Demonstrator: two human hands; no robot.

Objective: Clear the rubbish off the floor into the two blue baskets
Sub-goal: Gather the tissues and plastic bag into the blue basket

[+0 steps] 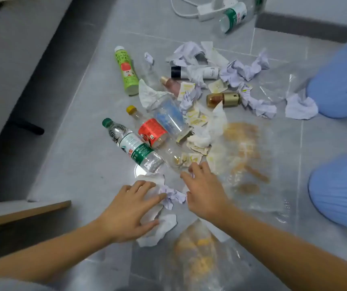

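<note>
Baskets: two ribbed blue plastic baskets (336, 192) right of the right hand, contents unseen.
Litter: clear plastic bottles (134, 147), bags and crumpled white paper (173, 196) remain; clearing looks barely begun.
Left hand (130, 211): spread, pressing tissue.
Right hand (205, 191): fingers curled around paper between both hands.

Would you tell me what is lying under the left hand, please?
Under the left hand lie crumpled white tissues, with a crumpled lined paper at its fingertips. Whatever sits directly beneath the palm is covered, so I cannot tell if more is there.
</note>
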